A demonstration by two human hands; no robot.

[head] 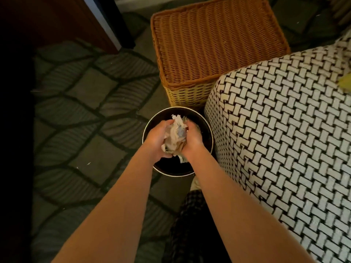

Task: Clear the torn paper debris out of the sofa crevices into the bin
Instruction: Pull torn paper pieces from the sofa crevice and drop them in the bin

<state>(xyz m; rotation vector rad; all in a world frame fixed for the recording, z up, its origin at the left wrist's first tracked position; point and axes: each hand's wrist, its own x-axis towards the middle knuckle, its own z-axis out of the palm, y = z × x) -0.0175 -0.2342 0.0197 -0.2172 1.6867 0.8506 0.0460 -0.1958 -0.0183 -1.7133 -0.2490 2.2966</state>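
Directly above the round black bin [208, 130], a crumpled wad of torn paper [175, 137] (white, creased, ragged-edged) is clasped between left hand [156, 138] and right hand [193, 137].

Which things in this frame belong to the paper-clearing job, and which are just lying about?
Job: left hand, right hand, both gripping the torn paper over the bin; sofa beside it.
Lying about: wicker basket, patterned rug, yellow item at the frame's right edge.
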